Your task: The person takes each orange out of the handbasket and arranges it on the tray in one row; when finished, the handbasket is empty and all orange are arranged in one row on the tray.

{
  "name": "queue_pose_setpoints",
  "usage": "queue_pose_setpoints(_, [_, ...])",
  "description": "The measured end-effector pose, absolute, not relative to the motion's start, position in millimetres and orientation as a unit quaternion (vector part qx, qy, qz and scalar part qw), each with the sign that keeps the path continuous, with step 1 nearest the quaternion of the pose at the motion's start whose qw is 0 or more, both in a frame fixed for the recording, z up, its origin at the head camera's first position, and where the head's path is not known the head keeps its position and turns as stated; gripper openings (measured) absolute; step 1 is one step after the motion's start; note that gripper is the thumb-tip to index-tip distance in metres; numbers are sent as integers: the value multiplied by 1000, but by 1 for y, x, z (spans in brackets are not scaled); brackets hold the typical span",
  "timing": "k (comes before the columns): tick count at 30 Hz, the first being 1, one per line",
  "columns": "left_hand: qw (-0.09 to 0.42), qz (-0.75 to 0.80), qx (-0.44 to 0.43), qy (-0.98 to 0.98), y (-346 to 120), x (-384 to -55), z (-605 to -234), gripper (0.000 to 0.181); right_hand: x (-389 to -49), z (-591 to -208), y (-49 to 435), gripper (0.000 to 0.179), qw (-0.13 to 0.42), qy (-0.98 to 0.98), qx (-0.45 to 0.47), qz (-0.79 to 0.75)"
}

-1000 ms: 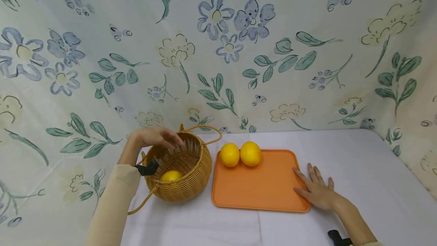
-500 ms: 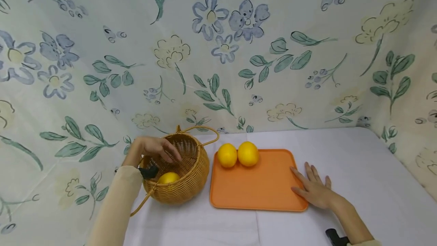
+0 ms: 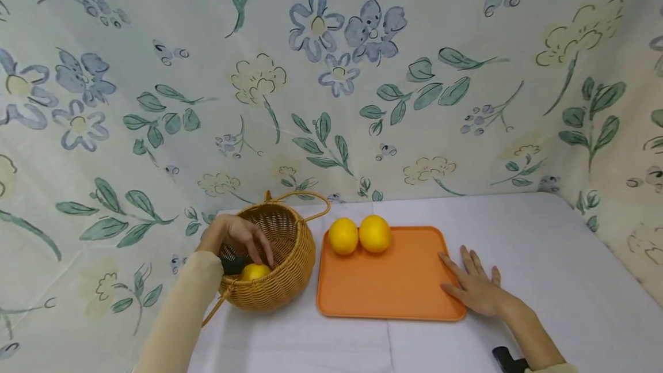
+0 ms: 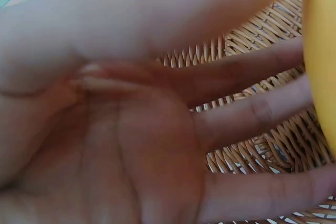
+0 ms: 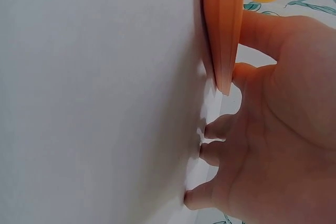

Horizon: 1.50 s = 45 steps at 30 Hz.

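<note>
A round yellow fruit (image 3: 255, 272) lies inside the wicker basket (image 3: 290, 286) on the left. My left hand (image 3: 244, 236) reaches down into the basket, its fingers extended beside that fruit. In the left wrist view the fingertips are right at the curved side of the yellow fruit (image 4: 321, 72), with the thumb stretched above. My right hand (image 3: 479, 289) lies spread at the right edge of the orange tray (image 3: 388, 286). Its thumb and index finger touch the tray rim, and the other fingertips rest on the white cloth. Two yellow fruits (image 3: 343, 236) sit side by side at the tray's far left corner.
A white cloth (image 3: 559, 269) covers the table. Behind it hangs a floral curtain (image 3: 331, 102). One basket handle (image 3: 311, 193) leans towards the tray; the other (image 3: 213, 311) hangs out at the front left.
My left hand has lowered further into the basket, from above the opening down to the yellow fruit. The right hand stays at the tray edge. The head view has shifted slightly.
</note>
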<state>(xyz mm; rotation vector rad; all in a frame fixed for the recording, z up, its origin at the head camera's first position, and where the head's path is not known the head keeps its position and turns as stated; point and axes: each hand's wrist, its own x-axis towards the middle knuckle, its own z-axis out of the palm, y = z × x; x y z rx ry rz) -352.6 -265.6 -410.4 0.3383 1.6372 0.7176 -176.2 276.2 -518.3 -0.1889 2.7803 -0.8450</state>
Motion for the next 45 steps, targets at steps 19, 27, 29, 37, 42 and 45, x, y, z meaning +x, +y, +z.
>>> queue_pose_setpoints(19, [645, 288, 112, 699, -260, -353, -422, 37, -177, -520, 278, 80, 113, 946, -66, -298])
queue_pose_setpoints(27, [630, 286, 112, 714, -262, -354, -424, 37, -177, -521, 278, 80, 114, 946, -67, -296])
queue_pose_setpoints(29, [626, 291, 126, 713, -264, -356, -423, 37, -177, -519, 277, 80, 116, 947, -65, -293])
queue_pose_setpoints(37, [646, 346, 162, 661, -269, -360, -421, 40, -177, -519, 276, 80, 116, 948, -62, -291])
queue_pose_setpoints(42, [642, 330, 148, 677, -269, -358, -421, 34, -176, -518, 275, 79, 111, 949, -62, -288])
queue_pose_setpoints(45, [630, 313, 137, 698, -269, -357, -419, 31, -176, -518, 275, 79, 109, 950, -62, -287])
